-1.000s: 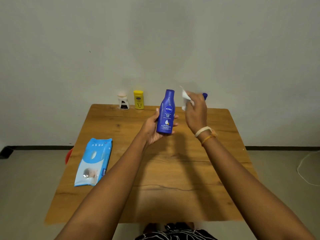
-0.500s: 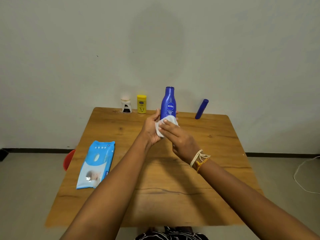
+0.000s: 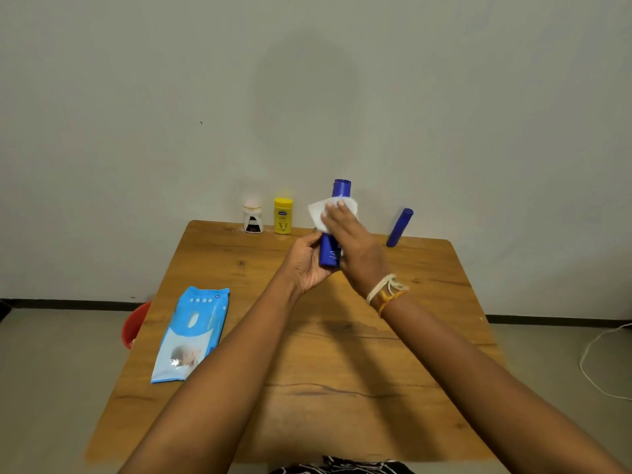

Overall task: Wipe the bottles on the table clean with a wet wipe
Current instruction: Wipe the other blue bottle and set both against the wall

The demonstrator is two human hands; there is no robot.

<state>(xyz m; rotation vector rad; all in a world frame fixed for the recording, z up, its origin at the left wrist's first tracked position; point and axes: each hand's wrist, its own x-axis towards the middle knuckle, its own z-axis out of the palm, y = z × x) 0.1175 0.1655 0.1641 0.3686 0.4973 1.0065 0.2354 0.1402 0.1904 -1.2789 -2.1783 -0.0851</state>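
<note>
Two hands on blue bottle [image 3: 329, 252]

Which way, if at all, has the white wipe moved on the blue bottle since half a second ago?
Yes. The wipe has moved up the blue bottle, from the lower body to just below the cap; it now sits level with the yellow bottle behind.
</note>
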